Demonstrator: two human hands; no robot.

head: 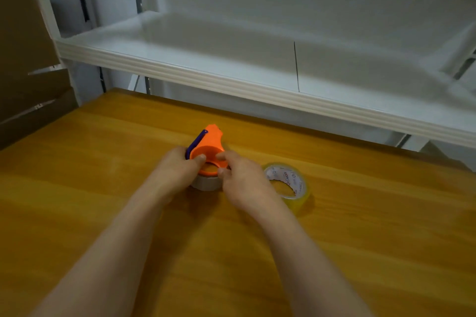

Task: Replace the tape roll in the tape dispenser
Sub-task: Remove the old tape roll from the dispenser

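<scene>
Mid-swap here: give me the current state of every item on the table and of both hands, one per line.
Tape dispenser: orange, on the table, gripped by both hands.
Grey core: under the dispenser's ring, apparently nearly spent; whether it is seated or free, cannot tell.
Clear tape roll: lying flat, untouched, beside the right hand.
Left hand: closed on the dispenser.
Right hand: pinching the dispenser's ring.
Table: wooden, bearing all of this.

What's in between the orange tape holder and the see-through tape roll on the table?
In the head view, the person's right hand sits between the orange plastic tape dispenser and the clear yellowish tape roll, its fingers on the dispenser.
</scene>
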